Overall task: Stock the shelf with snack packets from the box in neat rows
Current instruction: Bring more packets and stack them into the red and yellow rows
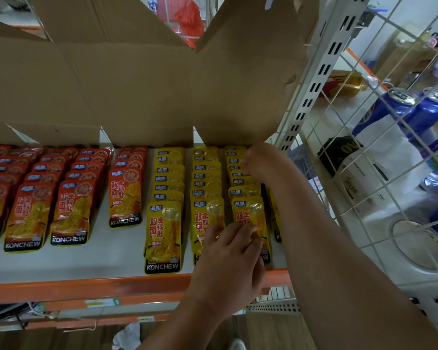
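Rows of snack packets lie overlapping on the white shelf (116,258): red-orange packets (71,213) on the left, yellow packets (163,236) on the right. My left hand (232,258) lies over the front of the two right-hand yellow rows, thumb on one front packet and bent fingertips touching the front yellow packet (248,213) of the row beside it. My right hand (257,160) reaches to the back of the rightmost yellow rows; its fingers point away and are hidden. The opened cardboard box (137,84) stands behind the rows with its flaps up.
The shelf has an orange front rail (86,286). A white slotted upright (311,87) and a wire mesh panel (364,147) close the right side. Beyond the mesh stand blue cans (390,107) and white packages. A strip of bare shelf runs in front of the packets.
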A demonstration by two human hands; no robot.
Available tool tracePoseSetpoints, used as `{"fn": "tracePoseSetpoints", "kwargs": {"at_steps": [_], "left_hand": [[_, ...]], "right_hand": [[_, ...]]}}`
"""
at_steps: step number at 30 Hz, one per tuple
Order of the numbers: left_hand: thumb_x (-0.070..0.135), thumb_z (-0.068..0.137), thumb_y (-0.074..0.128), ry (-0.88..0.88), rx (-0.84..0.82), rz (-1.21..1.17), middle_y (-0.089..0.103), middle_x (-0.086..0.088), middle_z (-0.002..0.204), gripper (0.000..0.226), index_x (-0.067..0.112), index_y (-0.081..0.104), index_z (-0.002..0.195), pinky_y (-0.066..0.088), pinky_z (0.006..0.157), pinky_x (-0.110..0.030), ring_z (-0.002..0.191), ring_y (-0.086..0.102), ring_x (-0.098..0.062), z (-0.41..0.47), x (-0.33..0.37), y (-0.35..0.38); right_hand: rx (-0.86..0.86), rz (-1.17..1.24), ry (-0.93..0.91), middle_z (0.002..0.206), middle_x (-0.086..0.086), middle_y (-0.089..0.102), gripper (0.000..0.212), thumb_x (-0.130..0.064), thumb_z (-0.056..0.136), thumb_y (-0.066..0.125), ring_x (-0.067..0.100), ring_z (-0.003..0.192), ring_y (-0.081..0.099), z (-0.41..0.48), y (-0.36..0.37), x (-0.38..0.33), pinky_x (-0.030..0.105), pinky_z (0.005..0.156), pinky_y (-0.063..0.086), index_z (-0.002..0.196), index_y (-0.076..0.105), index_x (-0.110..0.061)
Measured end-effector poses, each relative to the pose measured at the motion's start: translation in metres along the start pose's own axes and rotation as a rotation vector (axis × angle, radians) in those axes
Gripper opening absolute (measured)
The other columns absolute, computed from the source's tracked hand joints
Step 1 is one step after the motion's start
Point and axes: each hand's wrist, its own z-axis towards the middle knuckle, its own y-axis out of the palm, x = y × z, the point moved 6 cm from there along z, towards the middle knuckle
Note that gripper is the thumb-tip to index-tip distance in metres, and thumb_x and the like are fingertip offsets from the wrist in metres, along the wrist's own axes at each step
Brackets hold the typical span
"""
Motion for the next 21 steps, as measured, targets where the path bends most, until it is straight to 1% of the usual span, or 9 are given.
{"fn": "tracePoseSetpoints", "kwargs": {"at_steps": [2,3,6,8,10,15,21], "left_hand": [[0.035,0.089,0.062,-0.001,-0.002,-0.006,0.065,0.001,0.128,0.027,0.021,0.073,0.109,0.04,0.105,-0.05,0.116,0.06,-0.021,0.0,-0.001,0.001],[0.035,0.089,0.062,0.0,-0.002,-0.008,0.065,0.001,0.128,0.027,0.02,0.073,0.109,0.041,0.105,-0.05,0.116,0.06,-0.021,0.0,-0.001,0.001],[0.034,0.09,0.061,0.002,0.005,-0.016,0.066,0.001,0.127,0.026,0.02,0.073,0.108,0.041,0.104,-0.05,0.116,0.06,-0.021,0.0,-0.001,0.0],[0.034,0.09,0.062,0.003,0.011,-0.019,0.066,0.0,0.127,0.025,0.02,0.073,0.107,0.042,0.103,-0.051,0.115,0.06,-0.022,0.0,-0.001,0.0],[0.033,0.09,0.062,0.003,0.017,-0.019,0.067,0.0,0.126,0.024,0.019,0.073,0.106,0.041,0.103,-0.051,0.115,0.061,-0.023,0.0,-0.001,0.0],[0.033,0.088,0.064,0.004,0.021,-0.011,0.068,-0.001,0.125,0.024,0.019,0.074,0.105,0.04,0.104,-0.05,0.115,0.061,-0.024,0.001,0.0,-0.001],[0.033,0.088,0.064,0.009,0.031,-0.009,0.068,-0.001,0.124,0.023,0.019,0.074,0.104,0.039,0.104,-0.05,0.113,0.061,-0.024,0.001,0.0,-0.001]], "right_hand": [[0.015,0.027,-0.004,0.102,0.007,0.063,0.022,-0.017,0.098,0.05,0.027,0.093,0.062,-0.003,-0.006,0.0,0.036,0.075,0.048,0.108,0.069,-0.012],[0.017,0.034,0.009,0.106,0.008,0.065,0.023,-0.016,0.099,0.051,0.027,0.096,0.063,-0.006,-0.008,0.002,0.036,0.078,0.05,0.111,0.07,-0.012],[0.053,0.038,0.03,0.111,0.01,0.067,0.025,-0.004,0.097,0.05,0.024,0.095,0.065,-0.018,-0.015,0.004,0.038,0.085,0.058,0.111,0.07,-0.012],[0.094,-0.001,0.001,0.111,0.011,0.068,0.027,-0.002,0.096,0.049,0.025,0.096,0.066,-0.025,-0.015,0.004,0.04,0.086,0.059,0.11,0.071,-0.012],[0.077,-0.028,-0.01,0.111,0.009,0.068,0.028,-0.004,0.096,0.049,0.026,0.098,0.067,-0.032,-0.009,0.003,0.041,0.086,0.059,0.107,0.073,-0.012],[0.047,0.016,-0.001,0.104,0.006,0.07,0.022,-0.011,0.095,0.054,0.025,0.095,0.067,-0.04,0.0,0.005,0.04,0.085,0.059,0.105,0.073,-0.015],[0.046,0.008,-0.008,0.104,0.006,0.07,0.023,-0.01,0.096,0.053,0.024,0.095,0.067,-0.044,-0.003,0.004,0.039,0.086,0.058,0.107,0.073,-0.016]]}}
